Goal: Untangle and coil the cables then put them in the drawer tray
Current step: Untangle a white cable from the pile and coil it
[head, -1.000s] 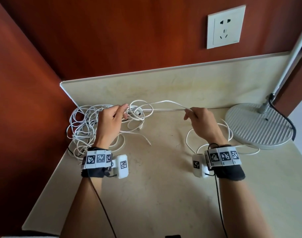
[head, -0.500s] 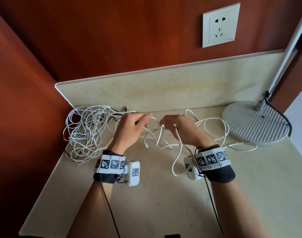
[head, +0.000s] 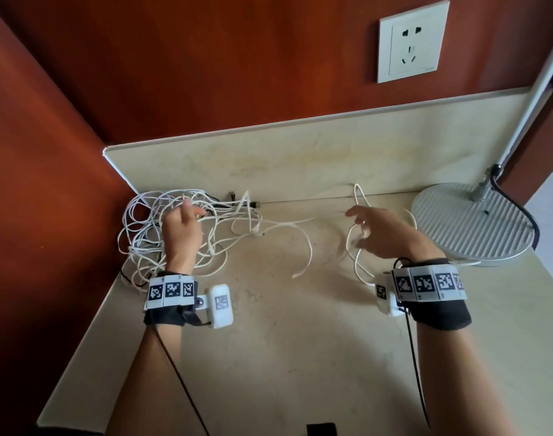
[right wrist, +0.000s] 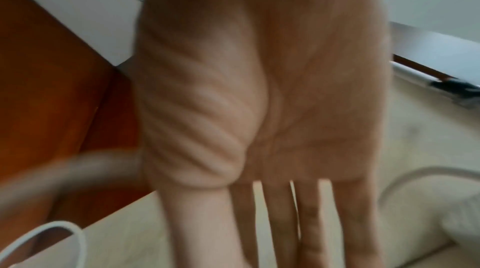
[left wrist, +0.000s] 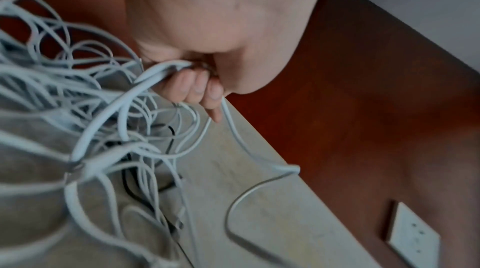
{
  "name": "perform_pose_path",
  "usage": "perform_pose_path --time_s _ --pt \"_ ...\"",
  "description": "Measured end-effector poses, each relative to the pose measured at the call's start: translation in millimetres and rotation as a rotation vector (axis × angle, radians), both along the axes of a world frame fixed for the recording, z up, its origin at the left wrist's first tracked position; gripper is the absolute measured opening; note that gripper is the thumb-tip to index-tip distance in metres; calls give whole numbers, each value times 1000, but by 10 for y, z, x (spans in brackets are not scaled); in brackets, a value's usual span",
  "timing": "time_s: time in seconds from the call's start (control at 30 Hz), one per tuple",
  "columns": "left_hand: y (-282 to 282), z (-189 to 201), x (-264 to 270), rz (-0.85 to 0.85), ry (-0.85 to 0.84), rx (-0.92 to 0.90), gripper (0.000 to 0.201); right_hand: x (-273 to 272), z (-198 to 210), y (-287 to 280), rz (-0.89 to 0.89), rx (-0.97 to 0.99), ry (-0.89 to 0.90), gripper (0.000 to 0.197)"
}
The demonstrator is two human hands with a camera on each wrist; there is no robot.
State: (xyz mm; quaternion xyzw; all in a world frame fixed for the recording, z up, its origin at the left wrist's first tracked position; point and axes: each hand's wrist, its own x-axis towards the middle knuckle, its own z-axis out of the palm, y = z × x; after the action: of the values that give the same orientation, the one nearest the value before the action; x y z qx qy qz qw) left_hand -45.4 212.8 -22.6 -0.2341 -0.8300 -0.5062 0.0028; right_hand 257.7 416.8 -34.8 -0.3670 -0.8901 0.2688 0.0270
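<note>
Overhead, the left hand (head: 181, 229) sits in the tangled white cables (head: 174, 234) at the table's (head: 284, 341) back-left corner; the right hand (head: 380, 232) hovers near a freed loop (head: 355, 247). Close up, left fingers (left wrist: 197, 89) clamp several strands at once, which could tighten knots if pulled. Blurry, but the right fingers (right wrist: 309, 221) seem spread, holding nothing, so that loop may slide back.

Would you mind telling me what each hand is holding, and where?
The left hand grips white cable strands at the tangle's edge; the right hand is open, holding nothing.
</note>
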Motion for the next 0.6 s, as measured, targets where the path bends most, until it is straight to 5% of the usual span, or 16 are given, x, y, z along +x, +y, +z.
perform_pose_path --time_s 0.07,0.13,0.3,0.4,0.5,0.6 --pt "88 9 190 -115 -165 87 41 -45 60 -108 126 -121 -167 86" --pt "160 49 388 -263 -310 154 35 -101 153 -198 197 -134 -141 93" --pt "299 237 859 -670 -606 361 35 -319 357 -426 184 -57 452 60" --pt "377 311 1025 -854 -765 447 34 -424 341 -548 216 -162 544 65" --pt "416 299 1091 -905 -645 349 36 -452 282 -528 152 -106 521 42" --pt "425 277 1099 -651 -429 296 36 -378 226 -411 33 -91 453 24"
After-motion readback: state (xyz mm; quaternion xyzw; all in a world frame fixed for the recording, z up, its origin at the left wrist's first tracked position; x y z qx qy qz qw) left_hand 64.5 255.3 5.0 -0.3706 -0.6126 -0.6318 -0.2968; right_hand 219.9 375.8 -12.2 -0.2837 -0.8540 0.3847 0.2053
